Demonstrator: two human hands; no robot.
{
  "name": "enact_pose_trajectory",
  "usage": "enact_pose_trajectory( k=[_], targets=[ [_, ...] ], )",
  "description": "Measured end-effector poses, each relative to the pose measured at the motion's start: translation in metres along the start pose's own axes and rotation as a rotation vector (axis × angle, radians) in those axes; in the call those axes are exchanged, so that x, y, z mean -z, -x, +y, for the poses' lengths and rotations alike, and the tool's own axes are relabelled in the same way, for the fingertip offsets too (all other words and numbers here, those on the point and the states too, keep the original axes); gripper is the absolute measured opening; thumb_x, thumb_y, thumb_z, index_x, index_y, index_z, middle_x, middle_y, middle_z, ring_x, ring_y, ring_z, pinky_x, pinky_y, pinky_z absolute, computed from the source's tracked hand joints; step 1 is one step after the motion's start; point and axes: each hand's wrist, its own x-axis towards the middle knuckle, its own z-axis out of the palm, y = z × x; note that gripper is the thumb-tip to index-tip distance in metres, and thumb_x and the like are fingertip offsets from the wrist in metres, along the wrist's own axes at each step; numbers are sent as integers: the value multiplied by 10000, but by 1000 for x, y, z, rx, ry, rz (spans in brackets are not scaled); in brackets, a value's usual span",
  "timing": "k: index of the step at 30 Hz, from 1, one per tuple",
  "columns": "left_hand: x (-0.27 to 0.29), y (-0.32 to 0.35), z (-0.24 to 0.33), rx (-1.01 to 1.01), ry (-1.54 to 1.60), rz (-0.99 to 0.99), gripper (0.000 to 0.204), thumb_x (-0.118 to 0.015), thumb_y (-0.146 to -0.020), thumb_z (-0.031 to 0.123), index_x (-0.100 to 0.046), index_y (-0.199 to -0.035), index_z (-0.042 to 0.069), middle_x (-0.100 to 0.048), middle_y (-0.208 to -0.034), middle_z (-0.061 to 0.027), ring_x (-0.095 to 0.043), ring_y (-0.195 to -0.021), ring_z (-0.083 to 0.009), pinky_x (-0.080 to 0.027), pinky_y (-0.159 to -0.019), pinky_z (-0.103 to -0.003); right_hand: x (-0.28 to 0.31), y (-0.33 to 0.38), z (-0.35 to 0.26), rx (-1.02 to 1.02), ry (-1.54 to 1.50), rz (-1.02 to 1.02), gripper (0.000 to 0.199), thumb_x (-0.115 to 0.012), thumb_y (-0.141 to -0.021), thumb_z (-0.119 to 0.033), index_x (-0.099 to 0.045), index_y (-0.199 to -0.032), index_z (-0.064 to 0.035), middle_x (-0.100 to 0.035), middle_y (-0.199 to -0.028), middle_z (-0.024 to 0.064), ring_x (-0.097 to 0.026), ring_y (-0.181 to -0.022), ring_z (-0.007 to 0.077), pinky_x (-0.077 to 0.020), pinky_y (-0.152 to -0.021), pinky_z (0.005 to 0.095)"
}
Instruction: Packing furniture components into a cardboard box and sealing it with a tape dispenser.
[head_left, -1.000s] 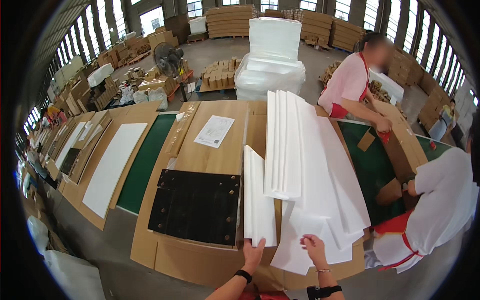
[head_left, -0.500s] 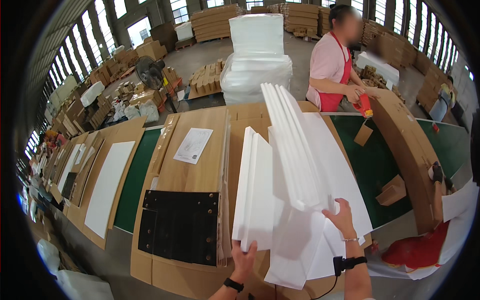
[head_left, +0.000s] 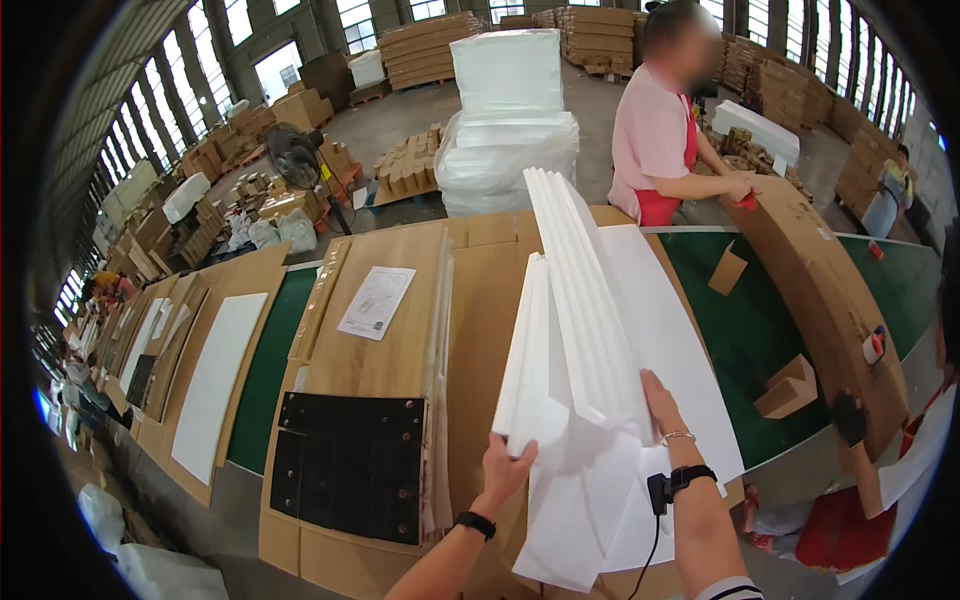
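Two sets of long white foam strips lean close together in front of me. My left hand (head_left: 508, 470) grips the near end of the shorter left set of foam strips (head_left: 522, 350), thumb on its face. Flat against the right side of the taller stack of foam strips (head_left: 590, 310) lies my right hand (head_left: 664, 405), fingers stretched out. Under them are white foam sheets (head_left: 690, 345) on opened cardboard (head_left: 482, 300). Left of these sits a wood-grain panel (head_left: 385, 365) bearing a printed paper sheet (head_left: 377, 302) and a black panel with metal fittings (head_left: 350, 465).
On the right, a long cardboard box (head_left: 815, 270) lies on the green table (head_left: 715, 245), with a co-worker (head_left: 655, 140) at its far end. Another worker's gloved hand (head_left: 849, 418) is at its near end. A small cardboard piece (head_left: 788, 388) lies beside the box.
My left hand has moved the shorter foam strips right, against the taller stack. My right hand has straightened along that stack's side. The co-worker's red tape dispenser has left the box's far end.
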Motion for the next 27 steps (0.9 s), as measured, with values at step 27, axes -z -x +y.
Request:
enact_pose_trajectory(
  k=[27],
  targets=[
    [343, 105, 76, -289, 64, 197, 640, -740, -789, 168, -403, -1301, -14, -673, -974, -193, -697, -882, -282, -537, -772, -351, -215, 329, -296, 659, -489, -98, 599, -412, -1005, -288, -233, -1502, -5, -305, -1527, 143, -320, -1384, 250, -245, -1135, 343]
  ],
)
